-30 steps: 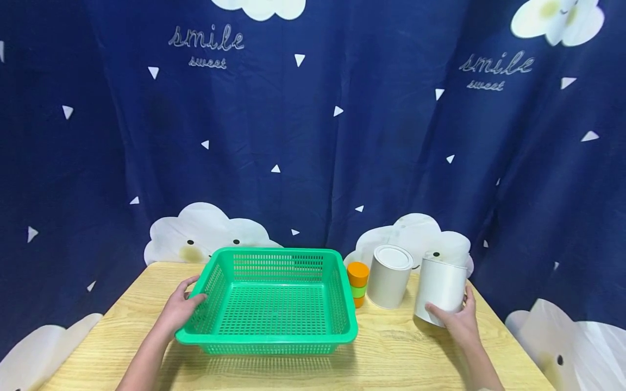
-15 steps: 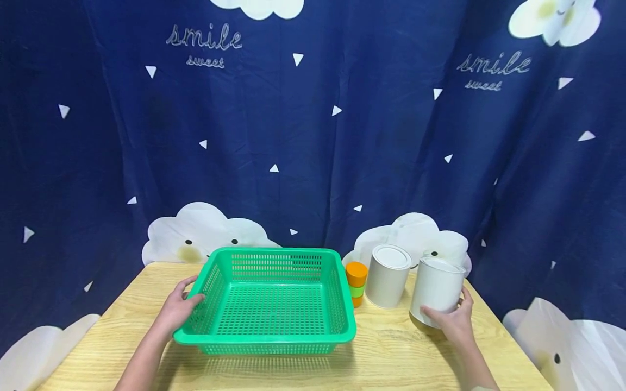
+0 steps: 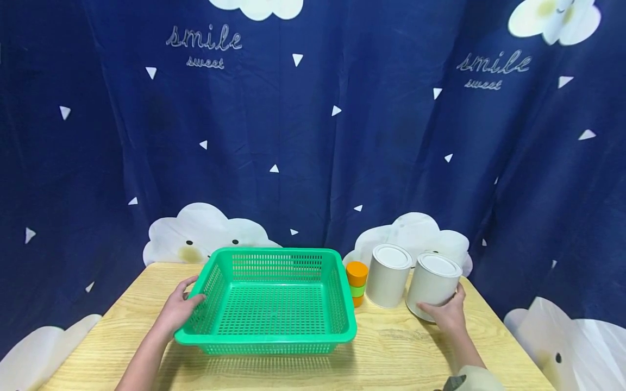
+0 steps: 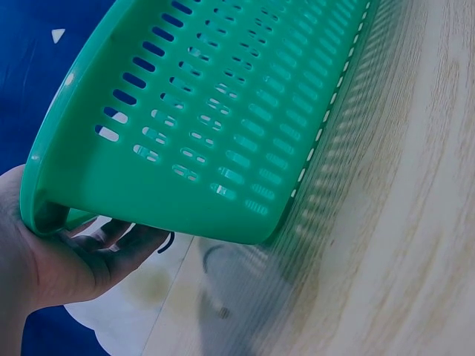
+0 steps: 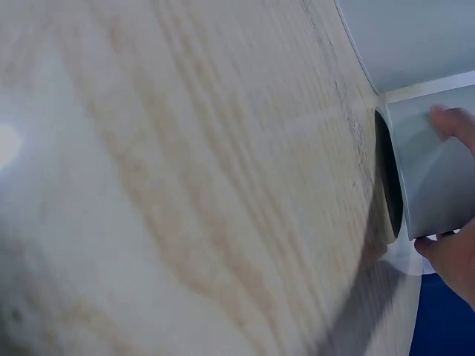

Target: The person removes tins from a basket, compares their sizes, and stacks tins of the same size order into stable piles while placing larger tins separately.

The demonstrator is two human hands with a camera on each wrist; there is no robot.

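Note:
A green plastic basket (image 3: pixel 274 340) with slotted walls sits on the wooden table. My left hand (image 3: pixel 177 309) grips its left rim; in the left wrist view the fingers curl under the rim of the basket (image 4: pixel 96 174). On the right, my right hand (image 3: pixel 451 314) holds a white lidded can (image 3: pixel 432 285), thumb across its front and fingers around its right side. In the right wrist view that can (image 5: pixel 427 182) has a dark gap under its bottom edge, so it is tilted or slightly raised. Its far side is hidden.
Just left of the held can stands a second white lidded can (image 3: pixel 389 279). An orange and green cylinder (image 3: pixel 357 273) stands between that can and the basket's right wall. A navy curtain (image 3: pixel 313 136) with clouds hangs behind the wooden table (image 3: pixel 391 361).
My right hand has moved the can left and slightly toward the back, closer to the second can, and its lid now shows more. The left hand and basket have stayed in place.

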